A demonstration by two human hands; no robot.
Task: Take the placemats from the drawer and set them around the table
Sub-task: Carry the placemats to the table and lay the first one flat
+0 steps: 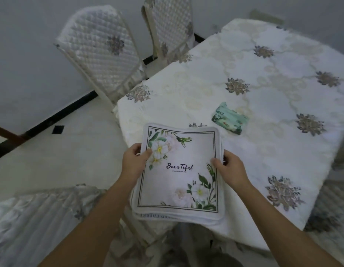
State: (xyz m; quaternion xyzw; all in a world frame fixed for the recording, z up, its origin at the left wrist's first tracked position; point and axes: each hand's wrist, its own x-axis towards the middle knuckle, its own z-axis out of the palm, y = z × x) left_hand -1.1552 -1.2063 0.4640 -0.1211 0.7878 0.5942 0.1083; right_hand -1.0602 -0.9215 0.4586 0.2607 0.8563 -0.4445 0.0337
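The left hand [135, 160] and right hand [230, 169] are each pinching an opposite side edge of the stack of placemats [180, 176], thumbs on top. They are probably keeping the pile squared at the near corner of the bench [244, 74], ready for dealing out.

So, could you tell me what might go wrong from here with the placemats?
The stack of placemats is pinched only at its side edges by the left hand and right hand; lower mats could slip out. It is at the table's near corner, partly past the edge, so set down there it might slide off. A mat laid further in could land on the green packet.
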